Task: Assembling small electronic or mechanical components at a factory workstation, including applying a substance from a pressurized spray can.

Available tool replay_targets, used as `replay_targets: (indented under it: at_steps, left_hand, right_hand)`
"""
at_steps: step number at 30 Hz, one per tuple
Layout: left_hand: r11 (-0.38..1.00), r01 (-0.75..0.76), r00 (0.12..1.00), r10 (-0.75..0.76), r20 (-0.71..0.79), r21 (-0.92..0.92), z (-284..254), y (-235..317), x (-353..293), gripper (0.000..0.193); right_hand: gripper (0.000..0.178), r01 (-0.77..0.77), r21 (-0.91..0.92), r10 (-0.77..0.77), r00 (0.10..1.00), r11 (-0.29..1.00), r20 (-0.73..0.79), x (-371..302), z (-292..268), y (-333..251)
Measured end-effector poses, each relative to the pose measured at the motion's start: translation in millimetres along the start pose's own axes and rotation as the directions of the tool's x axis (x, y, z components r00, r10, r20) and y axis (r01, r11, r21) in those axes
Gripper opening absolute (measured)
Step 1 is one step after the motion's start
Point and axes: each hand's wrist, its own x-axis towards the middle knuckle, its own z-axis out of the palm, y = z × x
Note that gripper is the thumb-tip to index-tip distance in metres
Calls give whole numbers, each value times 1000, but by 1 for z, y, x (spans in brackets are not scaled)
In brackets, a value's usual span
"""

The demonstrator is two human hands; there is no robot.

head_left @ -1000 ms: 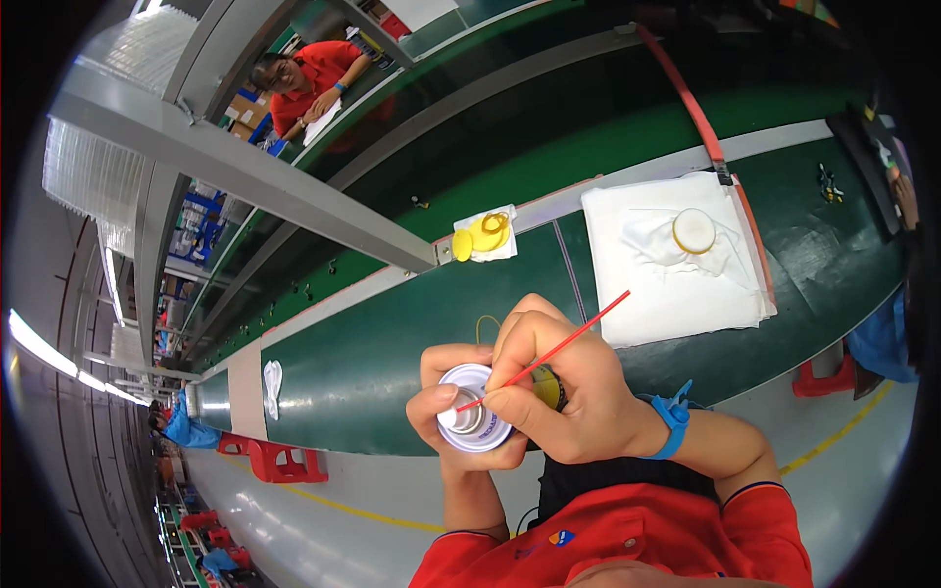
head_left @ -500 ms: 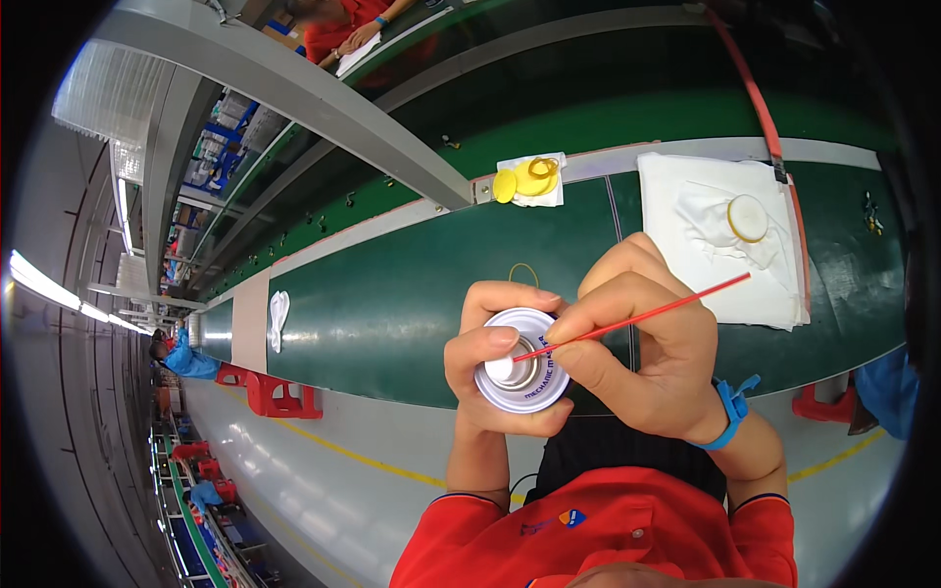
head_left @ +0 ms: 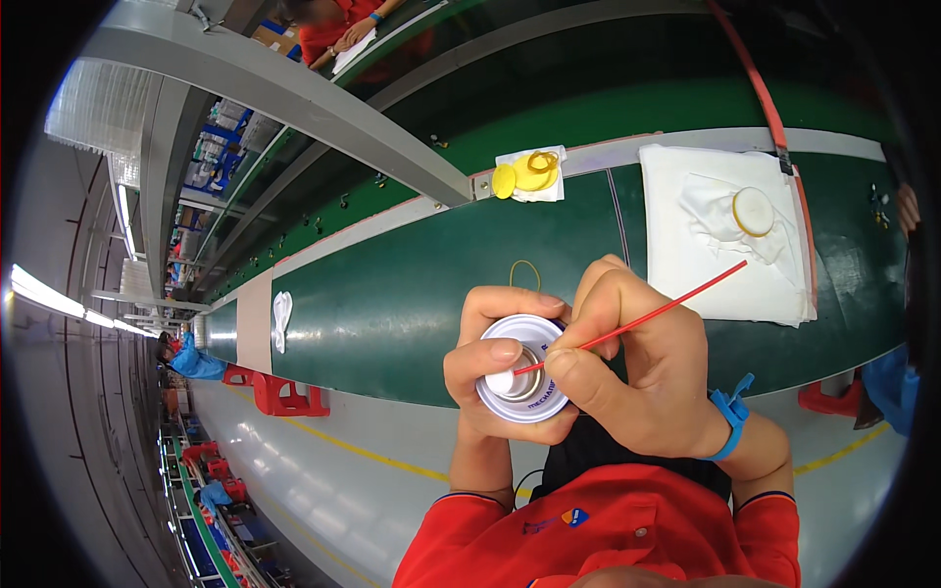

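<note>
My left hand is wrapped round a white spray can, its top turned up toward me. The thumb rests by the can's white nozzle. Between thumb and forefinger, my right hand pinches a thin red straw. The straw's lower end meets the nozzle; whether it sits inside the hole I cannot tell. Its free end slants up to the right. Beyond the can, a thin yellow rubber band lies on the green bench.
On the right lies a stack of white cloths with a cloth-wrapped round piece on top. Yellow discs and bands sit on a small white cloth at the bench's far edge. A grey metal beam crosses at upper left. Co-workers sit nearby.
My right fingers have shifted slightly down and left along with the straw. The view has tilted a little. Another person's hand has come into view at the far right.
</note>
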Motion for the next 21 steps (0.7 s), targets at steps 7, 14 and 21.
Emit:
replay_targets:
  at_steps: [7, 14, 21]
  left_hand:
    - [1000, -8, 1000, 8, -3, 28, 3, 0, 1, 87]
    - [1000, 6, 1000, -6, 13, 1, -3, -4, 3, 86]
    - [999, 3, 1000, -3, 9, -36, 0, -2, 6, 84]
  right_hand:
    - [10, -330, 245, 345, 938, 912, -23, -8, 4, -15]
    - [10, -16, -49, 17, 1000, 999, 19, 2, -13, -2]
    - [11, 163, -146, -160, 987, 976, 29, 9, -13, 4]
